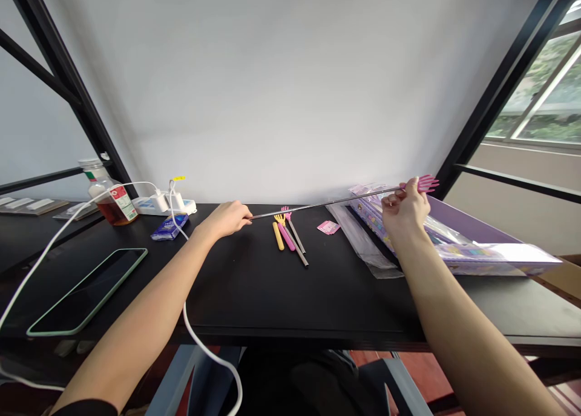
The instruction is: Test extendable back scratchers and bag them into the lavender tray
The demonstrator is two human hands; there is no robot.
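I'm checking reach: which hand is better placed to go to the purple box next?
Probably the right hand: it holds the metal rod near its pink head, close to the purple box; the left hand grips the other end, farther away.

Scratcher: pink claw, silver-grey rod. Yel. handle, pink handle. Yel. fork & pink fork, both w/ grey rods. Desk blk. Box lilac w/ multicol. print. Card pink & wht. Phone: blk screen, pale grn edge. Packet dk blue. Bottle: amber liquid, red/wht label. Pwr strip wht. Wall lt grey.
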